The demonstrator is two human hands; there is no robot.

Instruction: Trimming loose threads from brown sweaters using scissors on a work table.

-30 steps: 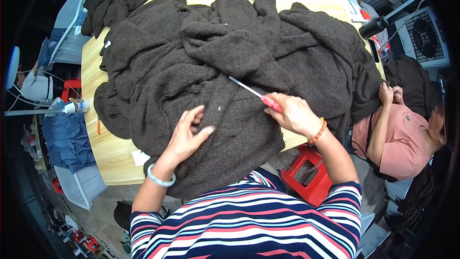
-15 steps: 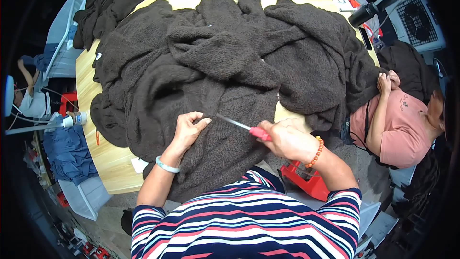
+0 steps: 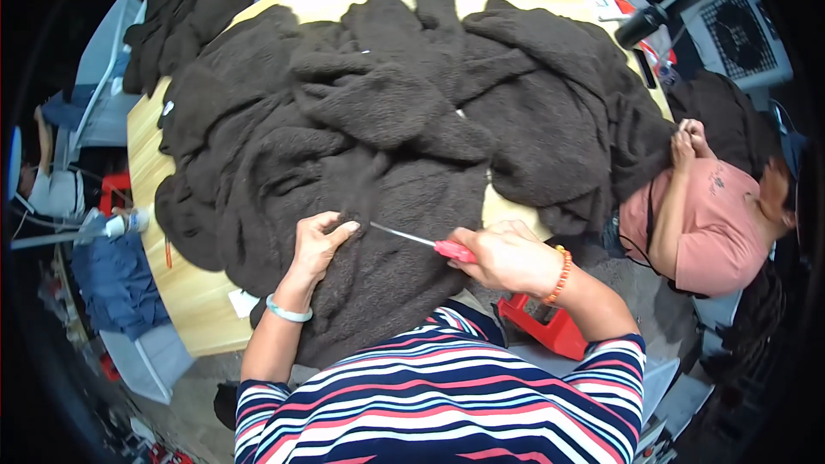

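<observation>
A heap of dark brown fuzzy knit garments (image 3: 387, 103) spreads over the table in front of me, its near part hanging over the edge to my lap. My left hand (image 3: 316, 249) pinches a bit of this fabric between thumb and fingers. In my right hand (image 3: 511, 259) is a tool with a red handle (image 3: 454, 251) and a slim metal shaft, its type unclear. The shaft points left, its tip close to my left thumb, over the fabric. Whether the tip touches or enters the cloth I cannot tell.
The pale wooden table (image 3: 202, 326) bears a white paper tag (image 3: 243, 302), a phone (image 3: 645, 69) and a black lamp head (image 3: 640, 27). On the right a person in pink (image 3: 722, 232) holds dark fabric. A red stool (image 3: 550, 331) stands below; blue cloth (image 3: 120, 283) lies left.
The whole view has shifted slightly. A hollow fold in the garment beyond my left hand has flattened. The tool's shaft has turned a little and its tip remains near my left thumb.
</observation>
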